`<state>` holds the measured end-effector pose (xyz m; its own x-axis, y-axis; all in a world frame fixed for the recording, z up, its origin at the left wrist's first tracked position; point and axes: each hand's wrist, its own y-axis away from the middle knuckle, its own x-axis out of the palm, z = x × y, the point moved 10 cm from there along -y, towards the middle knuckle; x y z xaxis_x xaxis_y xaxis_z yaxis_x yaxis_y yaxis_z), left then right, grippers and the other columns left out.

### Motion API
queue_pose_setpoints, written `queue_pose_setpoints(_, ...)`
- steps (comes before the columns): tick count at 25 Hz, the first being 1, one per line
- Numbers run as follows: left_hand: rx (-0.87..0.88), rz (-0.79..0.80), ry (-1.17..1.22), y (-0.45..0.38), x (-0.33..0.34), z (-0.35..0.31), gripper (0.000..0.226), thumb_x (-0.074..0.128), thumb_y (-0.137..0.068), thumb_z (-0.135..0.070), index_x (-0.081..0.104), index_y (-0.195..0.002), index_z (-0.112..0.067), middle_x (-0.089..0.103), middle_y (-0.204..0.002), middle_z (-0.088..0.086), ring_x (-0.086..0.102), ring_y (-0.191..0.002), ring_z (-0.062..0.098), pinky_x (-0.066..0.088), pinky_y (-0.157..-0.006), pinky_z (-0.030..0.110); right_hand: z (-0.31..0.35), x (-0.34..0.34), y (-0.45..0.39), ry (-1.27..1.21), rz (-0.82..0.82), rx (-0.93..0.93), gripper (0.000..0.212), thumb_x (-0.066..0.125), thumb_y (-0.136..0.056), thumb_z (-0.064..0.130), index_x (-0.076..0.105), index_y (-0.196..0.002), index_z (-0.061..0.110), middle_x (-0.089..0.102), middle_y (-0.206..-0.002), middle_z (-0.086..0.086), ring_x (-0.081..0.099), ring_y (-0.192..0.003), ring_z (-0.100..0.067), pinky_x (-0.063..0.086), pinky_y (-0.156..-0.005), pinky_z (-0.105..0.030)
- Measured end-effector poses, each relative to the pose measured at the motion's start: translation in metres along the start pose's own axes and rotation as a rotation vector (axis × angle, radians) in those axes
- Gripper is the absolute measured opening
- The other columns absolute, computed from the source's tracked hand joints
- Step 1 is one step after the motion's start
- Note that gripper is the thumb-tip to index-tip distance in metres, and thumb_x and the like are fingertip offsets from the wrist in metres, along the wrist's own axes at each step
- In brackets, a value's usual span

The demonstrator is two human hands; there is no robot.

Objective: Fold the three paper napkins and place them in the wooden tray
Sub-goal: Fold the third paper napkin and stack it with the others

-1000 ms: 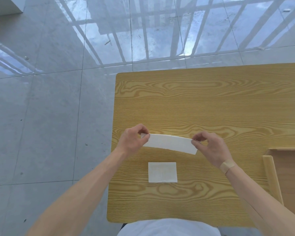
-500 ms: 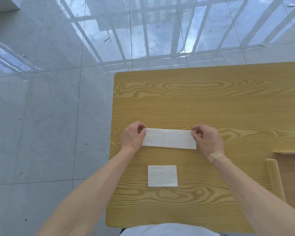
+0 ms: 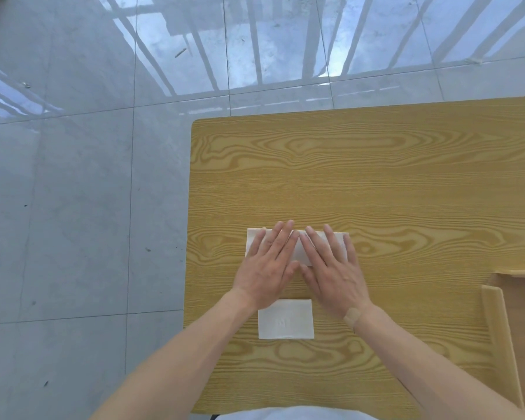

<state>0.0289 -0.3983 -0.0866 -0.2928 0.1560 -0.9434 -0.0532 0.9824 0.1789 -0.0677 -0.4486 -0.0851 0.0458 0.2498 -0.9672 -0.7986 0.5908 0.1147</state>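
Left hand (image 3: 269, 266): flat, fingers spread, pressing the long napkin (image 3: 299, 251), gripping nothing.
Right hand (image 3: 335, 268): likewise flat on it.
Long napkin: mostly hidden under both hands.
Folded napkin (image 3: 285, 319): nearer the body, top edge partly covered.
Wooden tray (image 3: 497, 325): cut off at right.
Table (image 3: 361, 177): under everything.

We have both forearms bare up to the bottom edge of the view, with no sleeves, watch or rings showing. Our left hand (image 3: 267, 268) and right hand (image 3: 335, 269) wear no gloves, and our nails are short and unpainted. A tan adhesive bandage (image 3: 352, 316) sits across our right wrist, a rounded strip running at a slant over the wrist. At the lower edge of the view a curved band of our white shirt (image 3: 288, 414) shows, plain and without print.
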Motion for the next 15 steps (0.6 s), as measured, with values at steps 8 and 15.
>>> queue_pose_setpoints(8,-0.049,0.125,-0.114,-0.002,0.02,0.012,0.066,0.009,-0.102,-0.052,-0.002,-0.156,-0.015,-0.007,-0.165,0.004,-0.01,-0.151,0.019,0.002,-0.121,0.046,-0.012,0.024,-0.003,0.07,0.132,0.047,0.067,0.014,-0.099,0.059,0.002,-0.155,0.024,0.001,-0.165,0.005,-0.004,-0.15,-0.026,0.005,-0.119,-0.058)
queue_pose_setpoints(15,-0.175,0.124,-0.091,0.03,0.013,0.068,0.067,0.003,-0.101,-0.056,-0.006,-0.156,-0.017,-0.01,-0.165,0.001,-0.009,-0.151,0.018,0.0,-0.121,0.045,-0.068,0.014,0.02,0.078,0.091,0.233,0.065,0.014,-0.099,0.059,0.002,-0.154,0.028,0.002,-0.164,0.012,-0.004,-0.151,-0.022,0.002,-0.119,-0.056)
